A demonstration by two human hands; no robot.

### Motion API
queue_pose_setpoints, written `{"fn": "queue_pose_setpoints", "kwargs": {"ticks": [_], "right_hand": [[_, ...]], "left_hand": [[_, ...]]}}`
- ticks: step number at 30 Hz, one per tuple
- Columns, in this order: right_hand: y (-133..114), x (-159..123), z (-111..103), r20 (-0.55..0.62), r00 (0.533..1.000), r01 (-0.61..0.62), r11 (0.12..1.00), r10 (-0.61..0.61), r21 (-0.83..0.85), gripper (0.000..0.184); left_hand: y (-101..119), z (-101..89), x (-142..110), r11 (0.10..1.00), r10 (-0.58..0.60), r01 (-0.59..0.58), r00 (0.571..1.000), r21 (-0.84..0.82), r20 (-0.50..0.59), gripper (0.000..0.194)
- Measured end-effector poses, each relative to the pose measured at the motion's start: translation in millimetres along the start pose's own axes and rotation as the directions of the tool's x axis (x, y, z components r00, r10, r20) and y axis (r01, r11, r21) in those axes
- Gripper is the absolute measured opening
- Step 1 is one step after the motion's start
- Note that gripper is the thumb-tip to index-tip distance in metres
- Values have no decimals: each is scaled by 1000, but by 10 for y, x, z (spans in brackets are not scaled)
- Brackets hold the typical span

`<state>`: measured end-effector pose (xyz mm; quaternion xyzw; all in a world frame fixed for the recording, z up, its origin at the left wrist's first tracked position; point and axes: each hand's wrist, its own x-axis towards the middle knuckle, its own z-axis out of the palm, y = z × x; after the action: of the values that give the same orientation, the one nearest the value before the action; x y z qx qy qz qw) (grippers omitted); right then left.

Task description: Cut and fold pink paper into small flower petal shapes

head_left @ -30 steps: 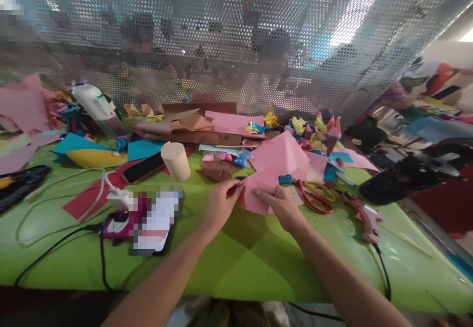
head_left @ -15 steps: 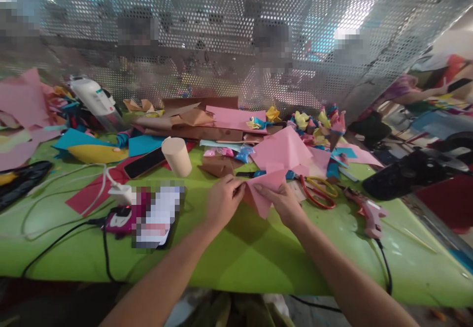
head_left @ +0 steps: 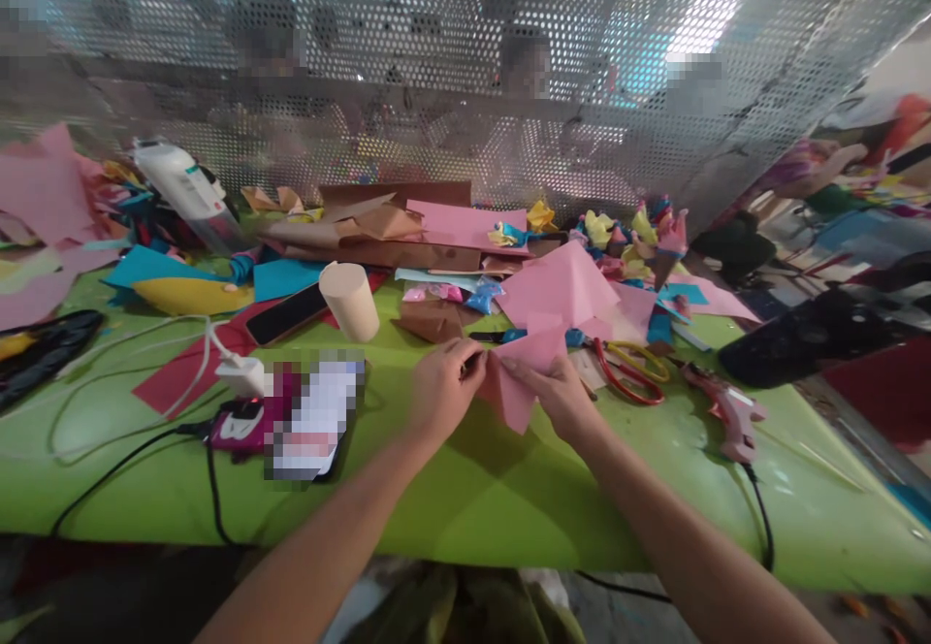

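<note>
Between my two hands, above the green table point(head_left: 509, 518), is a folded piece of pink paper point(head_left: 522, 402). My left hand point(head_left: 449, 379) is closed, its fingertips pinching the paper's left edge. On the other side, my right hand point(head_left: 557, 394) grips the paper with its thumb on the near face and the fingers behind it, partly hidden. Just beyond lie scissors with red and yellow handles point(head_left: 631, 372) and a larger pink sheet point(head_left: 560, 285).
To the right are a pink glue gun point(head_left: 734, 421) with a black cord and a dark bottle point(head_left: 778, 343). At left stand a beige cardboard tube point(head_left: 349, 302), a phone point(head_left: 312, 421), and a purple power strip point(head_left: 243, 426) with cables. A perforated metal panel point(head_left: 436, 120) closes the back.
Both hands keep their grip on the pink paper, with hardly any shift in finger position. The whole view has moved slightly.
</note>
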<state>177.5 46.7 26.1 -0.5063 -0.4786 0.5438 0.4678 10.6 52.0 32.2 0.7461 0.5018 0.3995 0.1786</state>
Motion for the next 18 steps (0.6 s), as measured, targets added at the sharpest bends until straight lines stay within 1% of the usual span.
{"fn": "queue_pose_setpoints", "kwargs": {"ticks": [3, 6, 9, 11, 13, 18], "right_hand": [[-14, -3, 6, -2, 1000, -2, 1000, 2, -6, 36], [-20, -10, 18, 30, 999, -28, 1000, 27, 11, 39], [-6, -14, 47, 70, 996, -60, 996, 55, 66, 37], [15, -8, 70, 68, 997, -52, 994, 46, 99, 34], [41, 7, 83, 36, 999, -24, 993, 20, 115, 32], [79, 49, 56, -48, 999, 15, 995, -10, 103, 28]], "left_hand": [[5, 9, 12, 1000, -13, 13, 999, 6, -38, 16], [-5, 25, 26, 998, -39, 35, 996, -51, -82, 15], [-17, 47, 31, 991, -81, 71, 992, -112, -93, 12], [-18, 59, 30, 980, -115, 104, 992, -172, -58, 10], [-17, 67, 30, 952, -144, 141, 990, -270, 8, 14], [-32, 76, 33, 821, -184, 254, 965, -511, 184, 30]]}}
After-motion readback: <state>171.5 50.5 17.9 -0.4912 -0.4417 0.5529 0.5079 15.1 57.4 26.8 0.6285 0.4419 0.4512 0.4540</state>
